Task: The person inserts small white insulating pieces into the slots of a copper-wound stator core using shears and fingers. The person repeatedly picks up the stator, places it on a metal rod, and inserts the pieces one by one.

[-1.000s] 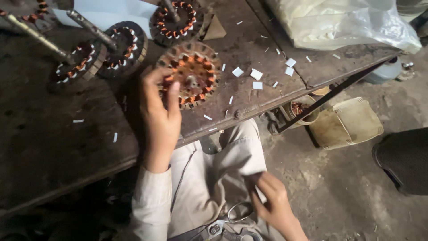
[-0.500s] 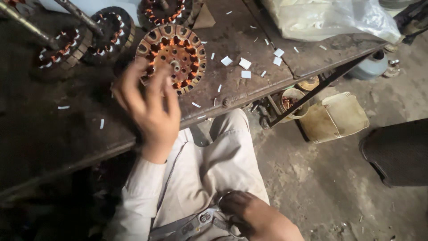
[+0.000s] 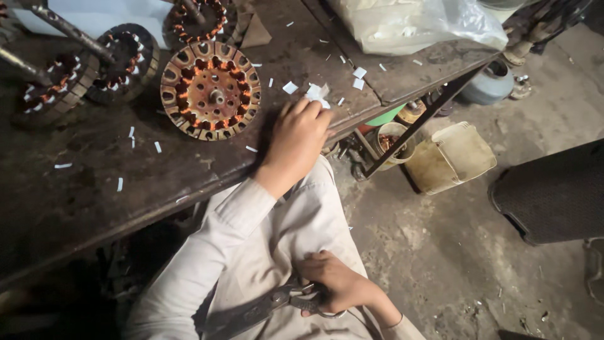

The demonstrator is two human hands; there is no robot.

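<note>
My left hand [image 3: 296,140] lies on the bench, fingertips [image 3: 313,108] together on a paper slip [image 3: 316,93] just ahead of them; right hand [image 3: 336,283] is clamped on scissors [image 3: 286,299] in my lap.

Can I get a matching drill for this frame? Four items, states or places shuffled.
Items:
1. left hand
2. right hand
3. round stator with copper windings
4. cream plastic tub

Places or states:
A. on the floor beside the table leg
B. lying flat on the dark tabletop
C. on the lap, at the handles of metal scissors
D. at the table's edge, fingertips on a scrap of white paper

Pairs: 1-D, 2-C, 3-B, 4-A
</note>
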